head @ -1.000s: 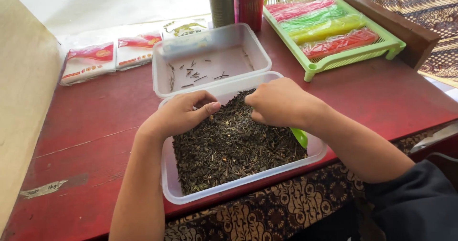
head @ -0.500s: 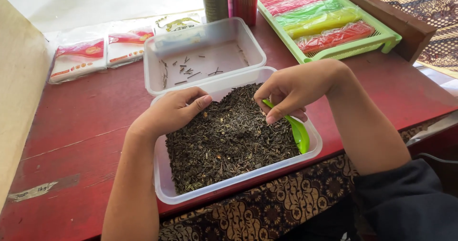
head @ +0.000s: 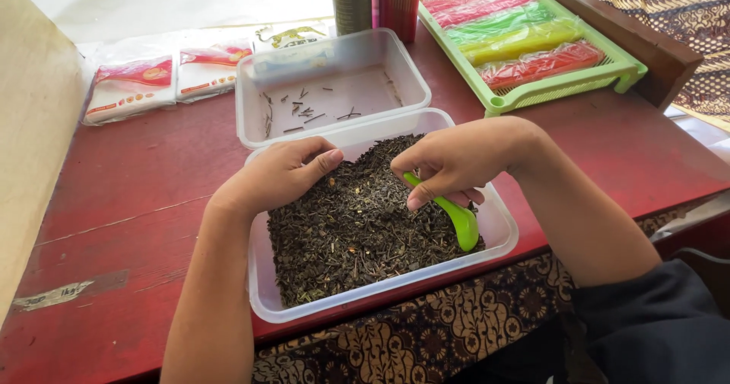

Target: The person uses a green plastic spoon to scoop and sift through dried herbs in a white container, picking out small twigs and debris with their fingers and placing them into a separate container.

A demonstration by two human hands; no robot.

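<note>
Sorting step judged in hand: loose dried tea leaves [head: 357, 224] lie in the near clear plastic tub [head: 498, 236]. Left hand [head: 277, 175], fingers together, rests on them; right hand [head: 456, 160] is clamped on a green spoon [head: 456, 215]. Stems [head: 304, 112] are kept in the far tub [head: 251, 118].

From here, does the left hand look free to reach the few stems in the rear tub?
Probably yes. The left hand rests on the tea in the front tub, and the rear tub sits open just beyond it, with nothing between.
</note>
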